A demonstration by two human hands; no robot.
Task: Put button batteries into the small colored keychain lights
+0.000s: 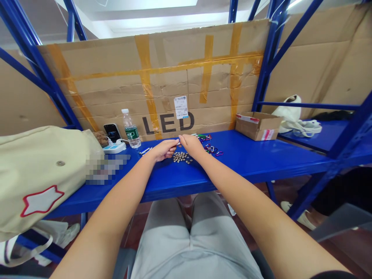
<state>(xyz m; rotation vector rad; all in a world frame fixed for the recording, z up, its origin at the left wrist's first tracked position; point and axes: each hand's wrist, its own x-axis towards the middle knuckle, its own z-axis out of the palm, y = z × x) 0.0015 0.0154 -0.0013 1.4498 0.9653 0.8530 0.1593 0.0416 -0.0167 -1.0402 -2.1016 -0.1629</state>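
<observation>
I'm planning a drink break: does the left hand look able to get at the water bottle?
Probably yes: the water bottle stands upright nearby, and only low, slim items appear between it and the left hand.

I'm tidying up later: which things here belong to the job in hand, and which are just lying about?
Likely the job's:
small metal pieces, beside the left hand
coloured carabiners, beside the right hand
anything between the fingertips, too small to tell

Likely lying about:
water bottle
phone
white power strip
cream bag
cardboard box

Small metallic pieces clustered, colourful carabiners heaped
</observation>
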